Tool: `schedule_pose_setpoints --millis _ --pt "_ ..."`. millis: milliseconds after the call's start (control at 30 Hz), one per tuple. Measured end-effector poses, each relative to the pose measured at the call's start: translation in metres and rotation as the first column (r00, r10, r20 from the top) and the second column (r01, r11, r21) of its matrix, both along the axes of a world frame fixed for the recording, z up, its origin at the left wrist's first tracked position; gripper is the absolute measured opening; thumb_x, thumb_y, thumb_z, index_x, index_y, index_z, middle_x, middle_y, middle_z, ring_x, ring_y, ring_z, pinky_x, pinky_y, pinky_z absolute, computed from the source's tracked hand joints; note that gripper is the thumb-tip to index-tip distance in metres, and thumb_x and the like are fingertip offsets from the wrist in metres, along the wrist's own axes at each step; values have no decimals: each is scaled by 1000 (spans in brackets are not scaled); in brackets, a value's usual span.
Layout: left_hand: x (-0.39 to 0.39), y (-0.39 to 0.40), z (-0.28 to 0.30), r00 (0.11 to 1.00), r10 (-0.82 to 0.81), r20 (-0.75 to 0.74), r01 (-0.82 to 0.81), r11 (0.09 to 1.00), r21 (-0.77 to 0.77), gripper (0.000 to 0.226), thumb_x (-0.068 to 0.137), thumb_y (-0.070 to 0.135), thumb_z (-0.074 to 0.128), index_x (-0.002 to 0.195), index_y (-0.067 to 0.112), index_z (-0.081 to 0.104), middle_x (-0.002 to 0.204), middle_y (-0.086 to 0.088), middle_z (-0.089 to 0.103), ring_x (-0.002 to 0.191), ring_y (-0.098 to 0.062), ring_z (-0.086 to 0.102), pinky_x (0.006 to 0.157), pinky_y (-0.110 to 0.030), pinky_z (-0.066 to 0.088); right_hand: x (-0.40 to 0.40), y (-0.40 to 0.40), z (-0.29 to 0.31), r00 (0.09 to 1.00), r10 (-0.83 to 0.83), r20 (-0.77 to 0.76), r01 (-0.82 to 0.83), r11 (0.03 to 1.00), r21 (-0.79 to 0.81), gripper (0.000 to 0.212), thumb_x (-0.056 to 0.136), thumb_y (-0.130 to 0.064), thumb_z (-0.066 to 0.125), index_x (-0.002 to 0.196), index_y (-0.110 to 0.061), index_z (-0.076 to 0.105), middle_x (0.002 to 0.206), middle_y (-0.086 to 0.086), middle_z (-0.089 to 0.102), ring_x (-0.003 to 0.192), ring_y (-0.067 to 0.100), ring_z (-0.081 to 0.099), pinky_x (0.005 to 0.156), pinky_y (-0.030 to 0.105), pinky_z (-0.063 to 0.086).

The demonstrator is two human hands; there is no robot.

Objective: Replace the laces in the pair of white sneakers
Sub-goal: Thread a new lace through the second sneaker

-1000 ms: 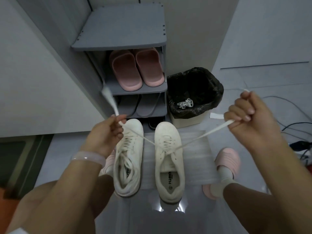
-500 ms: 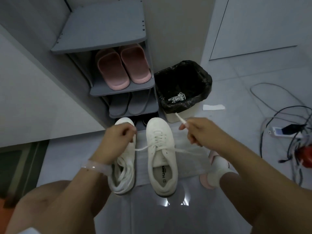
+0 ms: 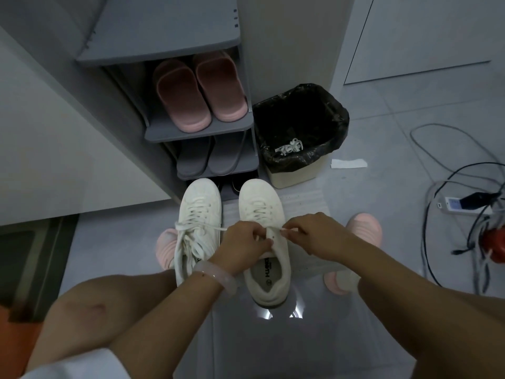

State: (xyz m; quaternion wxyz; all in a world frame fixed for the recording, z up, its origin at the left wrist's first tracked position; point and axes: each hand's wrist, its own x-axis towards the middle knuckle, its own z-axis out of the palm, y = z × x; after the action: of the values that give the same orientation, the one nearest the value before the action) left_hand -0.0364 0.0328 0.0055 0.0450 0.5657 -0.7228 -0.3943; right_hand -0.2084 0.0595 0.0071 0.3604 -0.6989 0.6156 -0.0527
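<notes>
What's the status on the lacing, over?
Left hand and right hand both pinch the lace at the right sneaker's top eyelets. Left sneaker laced, ends loose. Nothing in the way.

Both hands over right sneaker (image 3: 263,236); left hand (image 3: 243,248), right hand (image 3: 314,233) pinch lace (image 3: 276,229) ends.

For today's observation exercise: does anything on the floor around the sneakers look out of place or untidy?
Yes. A white paper scrap lies beside the bin, not inside it, and tangled cables sprawl across the floor at right.
</notes>
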Motion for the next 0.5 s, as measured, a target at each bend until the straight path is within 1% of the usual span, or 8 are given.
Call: schedule_pose_setpoints --millis 33,100,167,233,300,367,500 --pt "0 0 -1 1000 1 -2 0 1000 14 15 82 21 65 72 19 55 63 12 44 57 -1 41 53 -6 35 1 0 -1 1000 -6 -15 5 999 -43 30 97 -36 44 102 -17 66 85 -4 65 64 6 48 62 24 33" --pt "1 -2 -3 1000 1 -14 -1 999 38 15 82 20 65 72 19 55 63 12 43 58 -2 40 51 -10 32 1 1 -1 999 -31 -24 28 993 -113 31 97 -34 43 104 -16 66 93 4 68 75 14 55 64 27 37" --pt "1 -3 -4 1000 -2 -22 3 999 48 13 82 20 66 74 18 56 63 12 43 58 -2 40 51 -11 28 0 1 1 999 -23 -46 16 988 -152 28 97 -31 43 104 -17 66 95 4 69 81 18 59 66 30 42" --pt "1 -3 -5 1000 -7 -31 9 999 47 13 83 19 66 74 18 56 63 12 43 59 -4 40 53 -12 28 -1 2 1 997 6 -80 -19 987 -162 25 96 -29 44 104 -19 66 97 2 69 85 19 60 68 30 44" --pt "1 -3 -6 999 -2 -44 5 999 51 14 82 19 66 73 18 55 62 12 42 59 -4 40 52 -12 27 2 4 0 995 25 -99 -41 985 -170 24 95 -29 46 103 -19 66 92 2 69 77 17 58 63 28 41" --pt "2 -3 -6 999 3 -53 -1 999 49 14 82 19 66 72 18 56 61 12 42 56 -2 39 52 -11 27 5 6 -1 991 44 -125 -66 983 -174 23 94 -29 47 99 -18 66 83 1 66 68 14 51 59 25 36" --pt "2 -3 -8 999 -9 -54 10 1000 26 14 82 21 67 73 18 57 60 13 41 55 -2 38 50 -11 28 5 6 -1 983 67 -170 -97 979 -180 24 94 -31 46 95 -16 65 74 0 58 64 14 49 56 24 34"
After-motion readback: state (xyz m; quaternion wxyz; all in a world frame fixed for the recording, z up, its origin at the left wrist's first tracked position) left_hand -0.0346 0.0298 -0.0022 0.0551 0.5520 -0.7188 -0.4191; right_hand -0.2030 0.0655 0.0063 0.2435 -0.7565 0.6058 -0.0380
